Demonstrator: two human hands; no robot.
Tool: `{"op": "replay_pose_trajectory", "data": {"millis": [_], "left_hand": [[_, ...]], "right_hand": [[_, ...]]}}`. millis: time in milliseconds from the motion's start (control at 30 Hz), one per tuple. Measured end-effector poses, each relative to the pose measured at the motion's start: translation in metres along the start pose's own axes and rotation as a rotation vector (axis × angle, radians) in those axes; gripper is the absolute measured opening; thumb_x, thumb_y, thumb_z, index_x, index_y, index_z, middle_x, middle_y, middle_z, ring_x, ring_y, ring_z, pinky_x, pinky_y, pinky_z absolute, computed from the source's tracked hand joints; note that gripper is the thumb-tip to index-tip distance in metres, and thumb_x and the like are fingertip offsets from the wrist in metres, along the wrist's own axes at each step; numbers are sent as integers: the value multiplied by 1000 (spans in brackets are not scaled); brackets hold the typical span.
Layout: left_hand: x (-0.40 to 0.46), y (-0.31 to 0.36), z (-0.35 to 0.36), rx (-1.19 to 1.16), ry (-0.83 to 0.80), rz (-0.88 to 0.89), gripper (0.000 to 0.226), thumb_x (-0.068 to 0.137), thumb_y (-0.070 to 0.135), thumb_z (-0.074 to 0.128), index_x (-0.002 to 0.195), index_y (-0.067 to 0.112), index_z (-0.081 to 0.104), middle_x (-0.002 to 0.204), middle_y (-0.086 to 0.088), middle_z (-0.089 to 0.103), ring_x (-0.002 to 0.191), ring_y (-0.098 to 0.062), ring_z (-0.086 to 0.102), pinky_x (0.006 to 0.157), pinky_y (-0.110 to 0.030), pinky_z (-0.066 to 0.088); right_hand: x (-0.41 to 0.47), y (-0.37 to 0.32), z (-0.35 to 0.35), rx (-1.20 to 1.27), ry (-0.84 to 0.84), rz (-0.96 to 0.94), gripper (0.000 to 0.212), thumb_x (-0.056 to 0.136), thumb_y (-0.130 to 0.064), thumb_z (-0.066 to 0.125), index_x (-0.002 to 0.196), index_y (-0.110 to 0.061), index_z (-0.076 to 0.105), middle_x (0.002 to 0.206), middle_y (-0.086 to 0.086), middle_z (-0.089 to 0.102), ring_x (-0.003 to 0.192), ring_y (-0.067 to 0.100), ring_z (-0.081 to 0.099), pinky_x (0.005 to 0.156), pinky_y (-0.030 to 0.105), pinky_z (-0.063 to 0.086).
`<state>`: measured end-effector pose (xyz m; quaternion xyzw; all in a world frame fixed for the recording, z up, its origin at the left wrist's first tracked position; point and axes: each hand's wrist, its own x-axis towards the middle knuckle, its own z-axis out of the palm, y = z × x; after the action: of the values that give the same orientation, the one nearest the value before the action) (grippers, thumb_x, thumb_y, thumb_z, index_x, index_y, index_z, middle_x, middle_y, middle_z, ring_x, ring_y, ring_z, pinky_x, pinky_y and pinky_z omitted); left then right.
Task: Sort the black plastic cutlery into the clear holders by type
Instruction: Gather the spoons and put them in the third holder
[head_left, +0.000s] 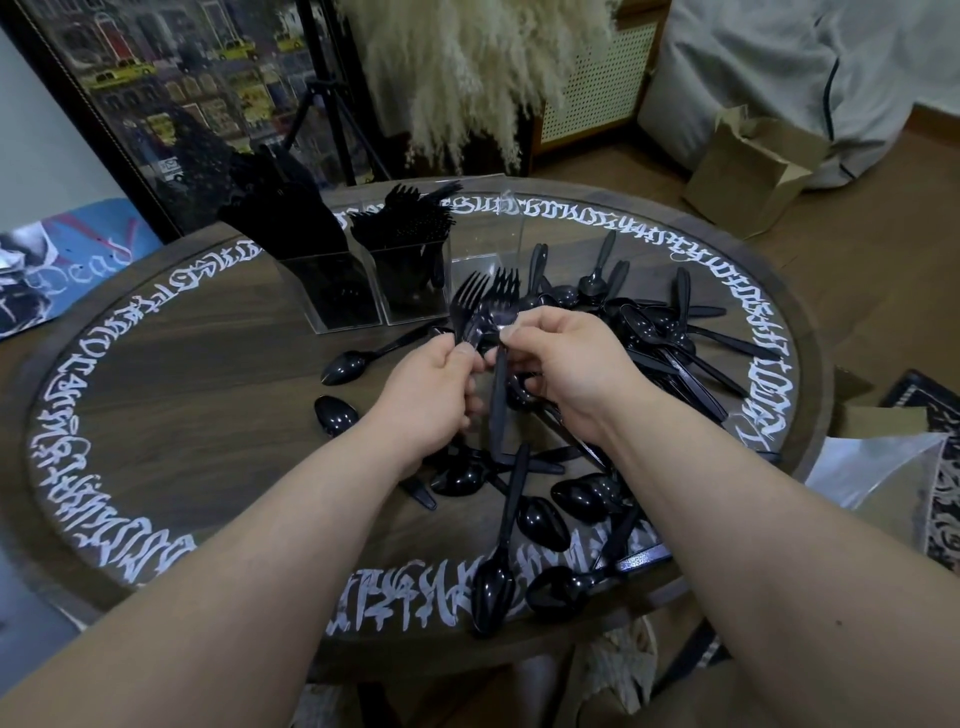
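Both hands at frame centre: left hand (436, 387) grips black plastic forks (480, 304), tines up; right hand (558, 364) pinches them. Fork-filled clear holder (410, 283) sits just above-left, nearer the left hand.

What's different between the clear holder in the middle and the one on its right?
The middle holder is packed with black forks, tines up; the right holder looks empty, with no cutlery visible in it. The middle holder therefore reads dark, while you can see the table's white lettering through the right holder. The forks gripped by the left hand and right hand partly hide the right holder, not the middle one. Both are clear, upright and side by side.
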<state>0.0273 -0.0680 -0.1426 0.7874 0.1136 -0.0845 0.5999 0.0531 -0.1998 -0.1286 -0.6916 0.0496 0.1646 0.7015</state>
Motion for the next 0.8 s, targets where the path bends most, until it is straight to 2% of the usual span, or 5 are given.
{"op": "replay_pose_trajectory", "data": {"millis": [133, 367, 500, 633, 800], "left_hand": [[-8, 5, 1, -37, -86, -4, 26, 104, 26, 32, 102, 13, 54, 81, -5, 64, 62, -16, 65, 53, -27, 51], [-9, 6, 0, -14, -84, 87, 27, 104, 25, 33, 88, 12, 50, 62, -4, 47, 44, -6, 41, 42, -16, 35], [-11, 8, 1, -29, -137, 81, 28, 103, 25, 35, 84, 14, 53, 56, 2, 45, 41, -5, 38, 40, -15, 33], [-9, 8, -3, -16, -125, 23, 30, 102, 28, 36, 81, 14, 53, 57, -2, 53, 44, -13, 48, 44, -21, 39], [-9, 7, -5, -26, -114, -34, 36, 103, 35, 33, 85, 12, 55, 55, -2, 56, 45, -14, 52, 47, -24, 42]], "right_hand": [[-1, 0, 1, 114, -39, 46, 20, 91, -7, 60, 73, -13, 56, 66, 3, 63, 54, 9, 56, 49, 18, 42], [0, 0, -2, 224, 17, 63, 16, 86, -3, 66, 80, -12, 54, 64, 2, 65, 54, 12, 63, 52, 19, 52], [5, 0, -7, 220, 72, 4, 5, 91, -3, 58, 96, -4, 58, 81, 10, 64, 52, 9, 61, 51, 19, 51], [6, 0, -13, 113, 88, -103, 20, 92, -1, 56, 74, -8, 60, 72, 6, 62, 54, 8, 59, 53, 18, 49], [2, 0, -10, 41, 25, -181, 14, 86, 2, 63, 75, -5, 64, 66, 7, 63, 57, 12, 62, 57, 21, 53]]}}
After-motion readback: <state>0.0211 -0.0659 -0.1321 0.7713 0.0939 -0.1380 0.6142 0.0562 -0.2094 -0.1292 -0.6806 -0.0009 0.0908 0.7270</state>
